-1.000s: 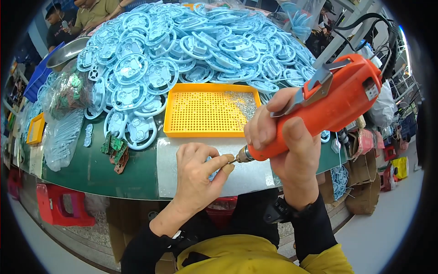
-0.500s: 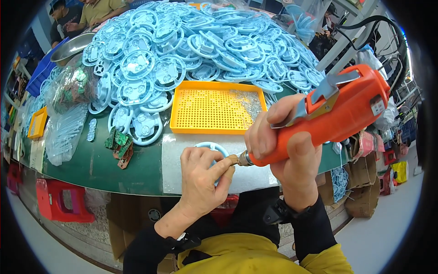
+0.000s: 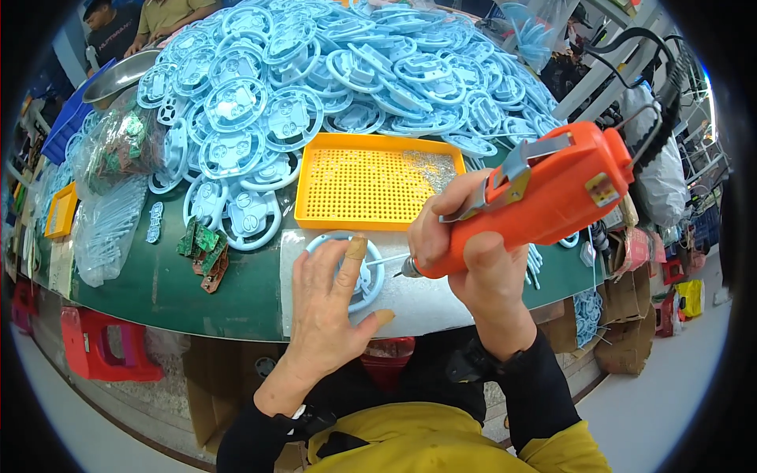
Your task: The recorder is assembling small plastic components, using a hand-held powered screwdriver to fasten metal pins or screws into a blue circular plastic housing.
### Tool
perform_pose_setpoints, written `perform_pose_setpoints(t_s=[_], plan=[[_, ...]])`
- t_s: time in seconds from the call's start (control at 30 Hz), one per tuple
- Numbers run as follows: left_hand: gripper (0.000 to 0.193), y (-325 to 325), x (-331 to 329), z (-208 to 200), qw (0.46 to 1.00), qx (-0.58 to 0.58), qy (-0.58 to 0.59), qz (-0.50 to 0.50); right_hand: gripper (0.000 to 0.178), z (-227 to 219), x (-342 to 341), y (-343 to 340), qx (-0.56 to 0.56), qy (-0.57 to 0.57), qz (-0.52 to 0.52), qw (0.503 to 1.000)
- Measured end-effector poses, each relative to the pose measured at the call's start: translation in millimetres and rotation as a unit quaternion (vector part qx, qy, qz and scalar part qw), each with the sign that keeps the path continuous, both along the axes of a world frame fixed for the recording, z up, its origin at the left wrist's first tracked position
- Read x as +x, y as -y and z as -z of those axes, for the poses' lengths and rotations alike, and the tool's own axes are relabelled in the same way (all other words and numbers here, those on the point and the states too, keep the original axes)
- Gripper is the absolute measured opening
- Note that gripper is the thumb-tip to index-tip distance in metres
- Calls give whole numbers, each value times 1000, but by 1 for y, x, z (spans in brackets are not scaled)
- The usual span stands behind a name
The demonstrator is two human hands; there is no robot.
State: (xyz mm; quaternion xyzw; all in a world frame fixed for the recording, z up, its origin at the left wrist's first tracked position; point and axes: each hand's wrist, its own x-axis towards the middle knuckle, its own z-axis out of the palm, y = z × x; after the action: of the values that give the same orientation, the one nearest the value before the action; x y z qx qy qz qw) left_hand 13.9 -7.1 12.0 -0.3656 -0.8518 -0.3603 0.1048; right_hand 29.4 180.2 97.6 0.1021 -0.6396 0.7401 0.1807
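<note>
My right hand point(image 3: 489, 284) grips an orange electric screwdriver point(image 3: 544, 197) with a metal lever along its upper side. Its bit points left, just right of a light-blue plastic ring part point(image 3: 376, 288) shaped like a small toy steering wheel. That part lies on a pale grey mat point(image 3: 430, 303). Over its left side, my left hand point(image 3: 323, 311) is spread, with tan tape on the index finger and thumb; the hand hides part of the ring. A thin light-blue stick point(image 3: 388, 258) runs from the ring toward the screwdriver's tip.
Beyond the mat sits a yellow perforated tray point(image 3: 355, 225) with small screws. Behind it rises a large heap of blue wheel parts point(image 3: 315, 79). Green circuit boards point(image 3: 203, 248) and a bag of sticks point(image 3: 110, 236) lie leftward. A red stool point(image 3: 106, 347) stands below.
My left fingers have gone from a pinch at the screwdriver's tip to spread over the ring. The screwdriver has moved slightly left and down, its tip now bare.
</note>
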Motion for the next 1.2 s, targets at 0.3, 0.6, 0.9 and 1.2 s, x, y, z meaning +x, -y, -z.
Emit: perform_pose_setpoints(t_s=[0.3, 0.6, 0.9, 1.2], plan=[[93, 1, -23, 13, 990, 80, 95, 74, 63, 9, -4, 11, -27, -24, 6, 999], [97, -5, -27, 15, 991, 63, 86, 86, 59, 23, 8, 8, -56, 7, -19, 998], [99, -5, -24, 12, 992, 55, 84, 70, 54, 34, 3, 10, -10, 32, -36, 999], [99, -4, -28, 13, 994, 29, 71, 74, 51, 41, -8, 10, 0, 21, -83, 996]])
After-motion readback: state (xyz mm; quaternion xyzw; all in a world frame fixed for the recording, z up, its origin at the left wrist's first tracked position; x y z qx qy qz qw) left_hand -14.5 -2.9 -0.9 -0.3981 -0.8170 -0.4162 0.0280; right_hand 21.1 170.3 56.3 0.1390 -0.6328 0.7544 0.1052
